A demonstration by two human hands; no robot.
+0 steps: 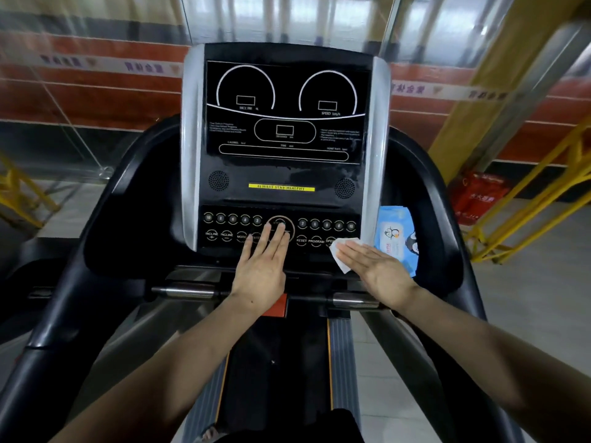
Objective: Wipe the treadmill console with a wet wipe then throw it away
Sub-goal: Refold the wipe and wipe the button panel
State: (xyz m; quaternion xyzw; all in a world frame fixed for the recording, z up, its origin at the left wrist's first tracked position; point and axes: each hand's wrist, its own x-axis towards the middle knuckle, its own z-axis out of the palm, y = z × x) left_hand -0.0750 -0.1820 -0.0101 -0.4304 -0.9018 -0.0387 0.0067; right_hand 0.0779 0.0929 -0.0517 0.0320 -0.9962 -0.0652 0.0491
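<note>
Forearms: two bare arms rise from the bottom corners of the frame and meet at the lower edge of the treadmill console [284, 174].
Left hand: the left hand [260, 265], just left of centre, lies flat with fingers straight and together, fingertips resting on the round centre button [280, 227]; it holds nothing.
Right hand: the right hand [372, 266], right of centre, is also flat, its straight fingers pressing a wet wipe [342, 254] onto the button row at the console's lower right corner.
Wipe: white and crumpled, it pokes out ahead of and to the left of the right fingertips, covering the last labelled button.
Key relation: the wipe sits under the right hand, well apart from the left; the unwiped buttons stretch leftward from it, the row's long axis running across the frame, so the next stroke likely goes left toward the resting hand.
Screen: the dark display above shows wet streaks near its lower edge.
Pack: a blue pack of wipes [396, 238] stands in the tray just right of the console, beside the right hand.
Progress: wiping looks under way; disposal is not yet done, and no bin is clearly visible.
</note>
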